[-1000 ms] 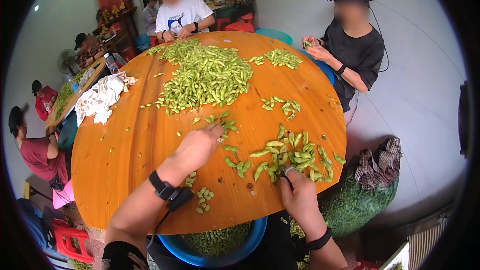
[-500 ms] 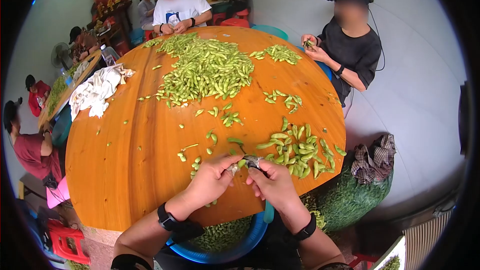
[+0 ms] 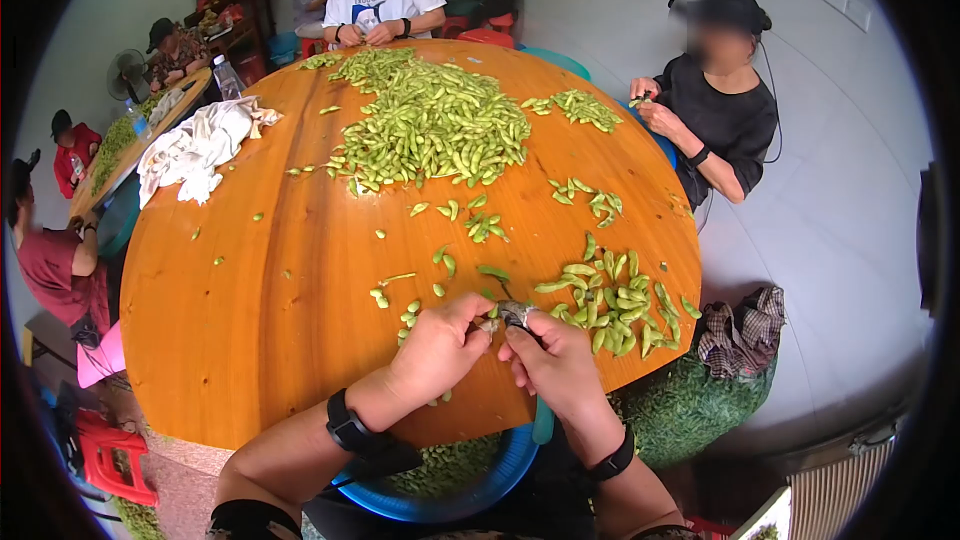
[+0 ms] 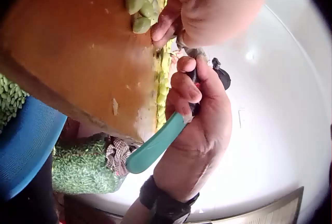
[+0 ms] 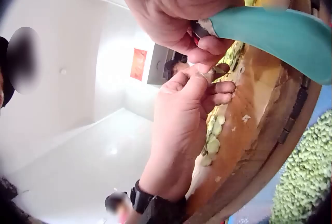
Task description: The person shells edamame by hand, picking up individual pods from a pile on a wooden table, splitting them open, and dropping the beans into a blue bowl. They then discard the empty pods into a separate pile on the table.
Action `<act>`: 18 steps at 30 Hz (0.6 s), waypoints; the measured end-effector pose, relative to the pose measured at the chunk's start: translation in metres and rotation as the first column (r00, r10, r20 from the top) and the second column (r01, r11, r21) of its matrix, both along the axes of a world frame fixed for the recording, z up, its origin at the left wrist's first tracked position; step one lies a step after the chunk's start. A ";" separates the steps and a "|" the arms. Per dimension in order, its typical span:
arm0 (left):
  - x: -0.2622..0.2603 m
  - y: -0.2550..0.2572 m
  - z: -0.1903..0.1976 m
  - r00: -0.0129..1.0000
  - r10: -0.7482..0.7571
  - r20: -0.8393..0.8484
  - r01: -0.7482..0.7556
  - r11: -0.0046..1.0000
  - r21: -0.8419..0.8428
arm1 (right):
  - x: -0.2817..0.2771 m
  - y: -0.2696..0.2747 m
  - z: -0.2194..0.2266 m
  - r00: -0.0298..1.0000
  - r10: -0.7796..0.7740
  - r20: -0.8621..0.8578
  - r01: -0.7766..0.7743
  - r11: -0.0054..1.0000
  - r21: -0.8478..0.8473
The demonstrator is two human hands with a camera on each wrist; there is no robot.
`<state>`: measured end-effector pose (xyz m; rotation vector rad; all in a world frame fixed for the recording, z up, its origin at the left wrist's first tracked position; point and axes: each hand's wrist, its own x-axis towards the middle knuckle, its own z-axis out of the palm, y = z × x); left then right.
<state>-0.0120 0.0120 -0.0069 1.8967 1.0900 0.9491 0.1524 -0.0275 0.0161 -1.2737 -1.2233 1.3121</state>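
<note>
My left hand [image 3: 435, 350] and right hand [image 3: 560, 360] meet fingertip to fingertip over the near part of the wooden table [image 3: 240, 340]. The right hand's curled fingers hold a tool by its teal handle [image 4: 158, 143], which juts out below the palm. Its working end is hidden among the fingers. Thumb and finger of the left hand pinch a green bean pod [image 3: 492, 311], mostly covered by the fingertips. Shelled green beans [image 3: 410, 318] lie just beyond the left hand. To the right of the right hand spreads a small heap of pods [image 3: 620, 305].
A large pile of pods [image 3: 430, 125] covers the table's far middle. Below the near edge stands a blue basin [image 4: 33, 146] of shelled beans. A white cloth [image 3: 195, 150] lies at left, and a full green sack [image 3: 690, 410] stands at right. Other people sit around.
The left hand has come back from the loose pods to meet the right. The right hand has moved left, away from the small heap, with the tool. Lately both hands stay together.
</note>
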 end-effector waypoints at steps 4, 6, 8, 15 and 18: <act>0.001 0.003 -0.003 1.000 -0.009 0.015 0.006 0.982 0.186 | 0.002 0.000 -0.002 1.000 0.009 0.027 -0.009 1.000 0.000; 0.000 0.003 -0.001 0.999 -0.010 -0.046 0.020 0.977 0.214 | 0.003 -0.001 -0.001 0.999 0.014 0.043 -0.014 1.000 0.002; 0.000 0.002 0.002 0.994 -0.007 -0.108 0.033 0.970 0.240 | 0.003 -0.004 0.002 0.993 0.038 0.115 -0.035 0.999 -0.033; 0.001 -0.001 0.001 0.989 0.022 -0.147 0.032 0.934 0.356 | 0.002 -0.003 -0.009 0.987 0.026 0.160 -0.029 0.999 0.017; 0.002 -0.002 0.000 0.989 0.024 -0.147 0.031 0.932 0.360 | 0.000 -0.003 -0.014 0.968 -0.051 0.245 0.010 0.986 0.165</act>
